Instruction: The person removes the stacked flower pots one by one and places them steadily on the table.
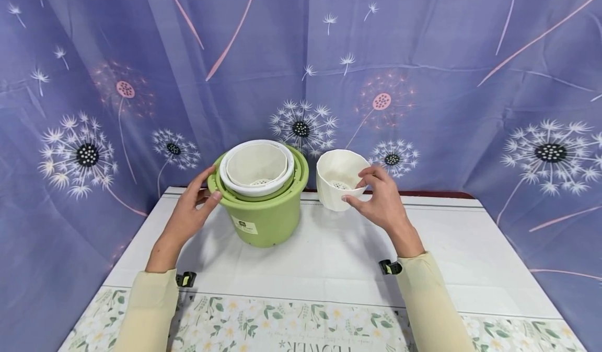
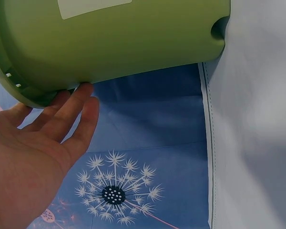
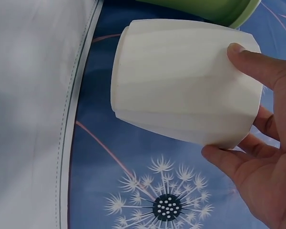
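Observation:
A white faceted flowerpot (image 1: 326,190) with drainage holes in its base is held by my right hand (image 1: 383,200). The thumb lies on its outer wall, and fingers reach over the rim. In the right wrist view, the base of this white flowerpot (image 3: 181,81) is raised clear of the white cloth. My left hand (image 1: 188,211) touches the green flowerpot (image 1: 277,221) at its left rim. The left fingers (image 2: 78,102) rest below that rim in the left wrist view. Inside the green flowerpot sit a white-rimmed pot (image 1: 224,172) and another white flowerpot (image 1: 256,161), nested together.
The table carries a white cloth (image 1: 320,258) with a floral front band (image 1: 263,320). Behind and at both sides hangs a blue-purple dandelion curtain (image 1: 423,101), close to the table's back edge. A label (image 1: 245,225) is on the green pot's front.

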`<action>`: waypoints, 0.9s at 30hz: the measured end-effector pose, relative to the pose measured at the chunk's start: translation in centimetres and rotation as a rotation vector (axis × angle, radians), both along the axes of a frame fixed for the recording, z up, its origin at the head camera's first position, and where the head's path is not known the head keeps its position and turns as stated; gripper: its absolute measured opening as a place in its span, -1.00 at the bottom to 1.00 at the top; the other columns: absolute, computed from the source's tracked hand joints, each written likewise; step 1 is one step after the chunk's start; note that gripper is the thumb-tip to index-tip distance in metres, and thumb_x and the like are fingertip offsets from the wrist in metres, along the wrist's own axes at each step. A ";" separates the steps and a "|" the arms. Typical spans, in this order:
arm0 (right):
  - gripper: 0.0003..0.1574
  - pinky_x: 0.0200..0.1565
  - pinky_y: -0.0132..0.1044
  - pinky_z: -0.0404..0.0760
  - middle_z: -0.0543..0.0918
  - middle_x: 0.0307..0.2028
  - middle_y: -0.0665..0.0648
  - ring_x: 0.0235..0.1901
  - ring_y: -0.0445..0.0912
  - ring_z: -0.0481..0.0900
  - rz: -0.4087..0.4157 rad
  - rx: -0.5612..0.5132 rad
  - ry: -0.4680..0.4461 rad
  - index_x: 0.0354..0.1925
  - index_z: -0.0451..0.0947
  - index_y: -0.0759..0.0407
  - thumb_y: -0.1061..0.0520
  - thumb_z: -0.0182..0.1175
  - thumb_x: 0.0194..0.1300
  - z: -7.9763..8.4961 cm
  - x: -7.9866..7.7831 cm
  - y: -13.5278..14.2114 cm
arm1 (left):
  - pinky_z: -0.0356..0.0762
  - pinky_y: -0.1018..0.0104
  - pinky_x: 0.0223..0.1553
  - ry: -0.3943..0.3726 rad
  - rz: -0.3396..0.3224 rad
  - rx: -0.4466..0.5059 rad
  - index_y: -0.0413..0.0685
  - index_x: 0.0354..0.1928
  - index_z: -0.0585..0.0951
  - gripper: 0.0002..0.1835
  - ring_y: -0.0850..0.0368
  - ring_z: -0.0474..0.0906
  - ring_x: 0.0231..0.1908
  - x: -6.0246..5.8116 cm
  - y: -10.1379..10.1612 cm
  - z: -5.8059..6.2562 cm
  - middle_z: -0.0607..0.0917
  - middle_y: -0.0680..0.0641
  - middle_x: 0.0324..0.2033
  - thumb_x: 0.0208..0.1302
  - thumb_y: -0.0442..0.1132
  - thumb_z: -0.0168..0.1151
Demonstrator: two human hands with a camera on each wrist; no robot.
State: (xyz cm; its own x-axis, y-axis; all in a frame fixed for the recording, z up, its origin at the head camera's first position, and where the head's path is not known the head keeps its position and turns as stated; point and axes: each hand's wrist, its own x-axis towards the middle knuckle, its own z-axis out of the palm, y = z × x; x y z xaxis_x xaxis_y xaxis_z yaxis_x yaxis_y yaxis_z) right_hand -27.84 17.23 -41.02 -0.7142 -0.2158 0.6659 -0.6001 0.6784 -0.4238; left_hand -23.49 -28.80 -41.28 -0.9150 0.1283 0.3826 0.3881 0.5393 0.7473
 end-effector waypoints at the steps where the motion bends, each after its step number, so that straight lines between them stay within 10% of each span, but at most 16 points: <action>1: -0.52 -0.07 0.07 0.57 0.63 -0.01 0.30 -0.01 0.21 0.59 0.000 0.005 -0.001 -0.40 0.66 0.34 0.11 0.75 -0.07 -0.1 -0.1 0.0 | 0.44 0.53 0.10 -0.001 0.001 -0.002 0.26 0.72 0.11 -0.28 -0.06 0.54 0.18 0.0 0.0 0.0 0.36 -0.17 0.50 0.67 -0.04 0.13; 27: -0.54 0.01 0.10 0.60 0.58 0.10 0.31 0.02 0.21 0.56 -0.011 0.044 -0.110 -0.42 0.69 0.27 0.07 0.77 -0.06 -2.0 -1.3 0.6 | 0.42 0.49 0.12 0.000 -0.007 0.006 0.22 0.72 0.11 -0.27 -0.14 0.53 0.22 0.1 0.2 0.3 0.31 -0.21 0.55 0.65 -0.11 0.16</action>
State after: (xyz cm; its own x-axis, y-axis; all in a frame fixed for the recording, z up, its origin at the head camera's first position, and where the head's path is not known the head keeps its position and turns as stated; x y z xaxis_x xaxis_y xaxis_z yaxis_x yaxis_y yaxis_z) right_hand -29.13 17.80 -43.05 -0.7852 -0.2346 0.5730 -0.5436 0.7043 -0.4566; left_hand -23.38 -28.61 -40.98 -0.9138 0.1330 0.3837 0.3924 0.5321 0.7502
